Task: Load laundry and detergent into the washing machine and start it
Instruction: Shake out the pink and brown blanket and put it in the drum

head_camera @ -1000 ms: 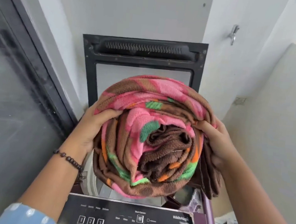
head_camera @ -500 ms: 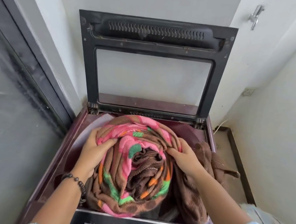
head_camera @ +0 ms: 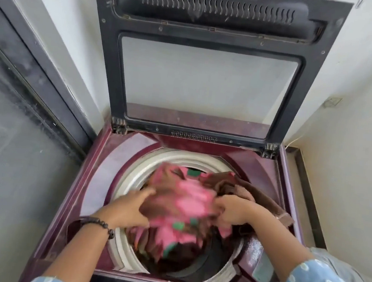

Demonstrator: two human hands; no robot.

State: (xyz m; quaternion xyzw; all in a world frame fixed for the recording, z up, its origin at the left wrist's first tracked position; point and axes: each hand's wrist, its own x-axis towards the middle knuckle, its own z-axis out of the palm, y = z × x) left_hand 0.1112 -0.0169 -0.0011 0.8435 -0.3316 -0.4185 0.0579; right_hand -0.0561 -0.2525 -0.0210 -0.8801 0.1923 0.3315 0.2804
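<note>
Fleece blanket (head_camera: 180,207), pink and brown, bunches in the round drum (head_camera: 135,177); left hand (head_camera: 132,208) presses it spread-fingered at nine o'clock, right hand (head_camera: 232,211) pinches folds at three.

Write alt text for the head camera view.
Two hands, left hand and right hand, push a pink, brown and green blanket into the drum of a maroon top-loading washing machine, its lid raised.

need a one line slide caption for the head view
Both hands push a pink and brown blanket into the open top-loading washer.
</note>
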